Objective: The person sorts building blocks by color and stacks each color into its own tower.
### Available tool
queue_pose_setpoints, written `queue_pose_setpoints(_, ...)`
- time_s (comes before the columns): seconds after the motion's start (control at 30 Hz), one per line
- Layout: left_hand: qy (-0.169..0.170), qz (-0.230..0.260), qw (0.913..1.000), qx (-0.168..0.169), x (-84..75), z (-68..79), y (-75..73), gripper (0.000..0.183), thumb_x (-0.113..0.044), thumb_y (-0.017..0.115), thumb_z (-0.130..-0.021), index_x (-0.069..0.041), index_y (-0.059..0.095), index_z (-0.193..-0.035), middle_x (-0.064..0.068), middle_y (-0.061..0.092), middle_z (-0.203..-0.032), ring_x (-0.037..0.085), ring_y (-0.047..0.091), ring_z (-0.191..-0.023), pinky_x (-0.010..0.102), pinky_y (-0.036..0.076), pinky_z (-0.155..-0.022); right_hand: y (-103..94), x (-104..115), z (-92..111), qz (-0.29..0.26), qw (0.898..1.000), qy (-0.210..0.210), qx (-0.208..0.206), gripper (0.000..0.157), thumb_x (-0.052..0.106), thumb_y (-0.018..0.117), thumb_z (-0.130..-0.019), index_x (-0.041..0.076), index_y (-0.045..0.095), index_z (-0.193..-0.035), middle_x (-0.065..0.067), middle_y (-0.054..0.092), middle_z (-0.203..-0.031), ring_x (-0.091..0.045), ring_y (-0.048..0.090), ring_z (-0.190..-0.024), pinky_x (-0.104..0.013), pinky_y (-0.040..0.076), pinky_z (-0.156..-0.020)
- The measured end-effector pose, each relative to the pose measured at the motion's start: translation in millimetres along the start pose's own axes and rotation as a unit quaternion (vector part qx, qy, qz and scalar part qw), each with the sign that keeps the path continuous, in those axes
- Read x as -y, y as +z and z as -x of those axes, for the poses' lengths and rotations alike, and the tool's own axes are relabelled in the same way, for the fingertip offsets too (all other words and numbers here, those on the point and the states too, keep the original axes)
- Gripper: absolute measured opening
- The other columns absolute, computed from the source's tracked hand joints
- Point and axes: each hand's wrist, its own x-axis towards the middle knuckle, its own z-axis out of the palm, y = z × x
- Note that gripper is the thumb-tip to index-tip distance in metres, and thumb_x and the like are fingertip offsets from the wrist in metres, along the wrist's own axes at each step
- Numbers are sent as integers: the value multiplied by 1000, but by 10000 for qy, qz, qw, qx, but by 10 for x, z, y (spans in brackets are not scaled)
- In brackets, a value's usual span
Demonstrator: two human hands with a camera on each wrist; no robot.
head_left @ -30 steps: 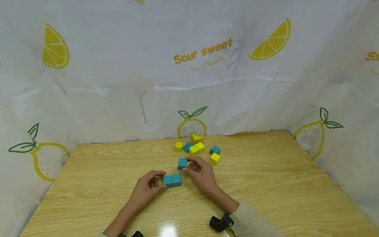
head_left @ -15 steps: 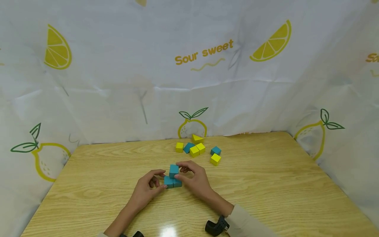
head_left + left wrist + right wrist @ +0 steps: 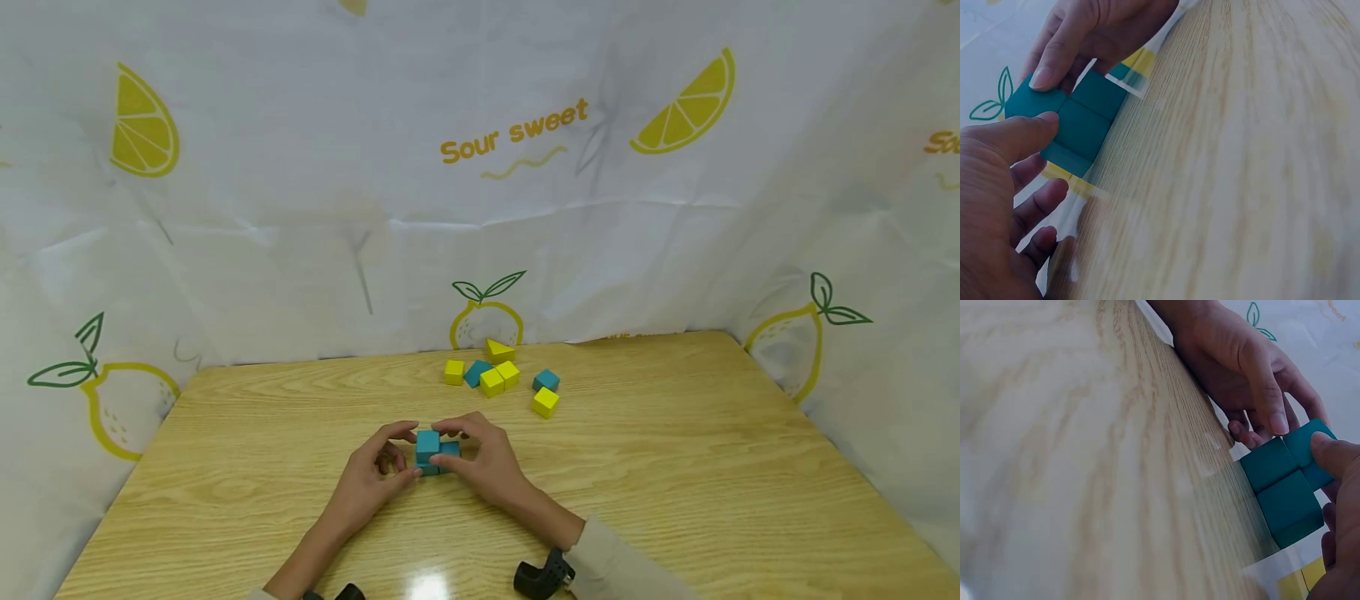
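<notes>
Three blue cube blocks are close together near the front middle of the table. Two stand side by side; the third, the upper block (image 3: 427, 442), sits over the left one. My right hand (image 3: 487, 462) pinches this upper block, thumb on its near face, index finger behind. My left hand (image 3: 366, 479) grips the lower left block (image 3: 1269, 464) from the left, thumb at its near side and index finger reaching behind. The lower right block (image 3: 451, 448) shows beside the upper one, partly covered by the right thumb in the head view.
Farther back lie a yellow triangular block (image 3: 499, 351), several yellow cubes (image 3: 492, 382), a blue block (image 3: 477, 372) of partly hidden shape and another blue block (image 3: 547, 380). A white lemon-print cloth (image 3: 337, 275) hangs along the table's back edge and sides.
My right hand has carried the third blue block left and down, from behind the pair to on top of the left block. The left hand has stayed by the pair.
</notes>
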Motion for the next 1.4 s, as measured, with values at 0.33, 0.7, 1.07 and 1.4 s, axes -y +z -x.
queue_pose_setpoints(0.33,-1,-16,10000,-14,-2,2,2,52,-13,75,-83,-22,55,-130,-3,58,-107,14,53,-72,28,40,-61,23,-136,18,77,9999,13,126,38,23,76,-82,18,66,-119,5,62,-109,-22,55,-98,-35,46,-85)
queue_pose_setpoints(0.7,134,-244,9996,-66,-220,14,-5,49,3,72,-82,-9,57,-127,11,60,-93,20,53,-71,28,41,-60,24,-123,24,-19,9998,107,173,39,25,76,-83,19,65,-120,7,62,-111,-22,55,-100,-37,47,-86)
queue_pose_setpoints(1.07,174,-154,9997,-79,-343,23,-27,44,4,72,-82,-8,58,-123,8,61,-97,20,53,-70,28,41,-60,38,-154,30,-127,9997,86,170,41,24,75,-83,16,65,-121,4,62,-112,-22,55,-101,-36,48,-86)
queue_pose_setpoints(1.4,256,-147,9995,-63,-355,12,-33,44,4,72,-82,-7,58,-122,10,60,-94,21,53,-69,27,42,-59,43,-174,21,-47,9999,-42,133,40,21,76,-83,12,65,-121,0,62,-111,-23,56,-100,-36,48,-83)
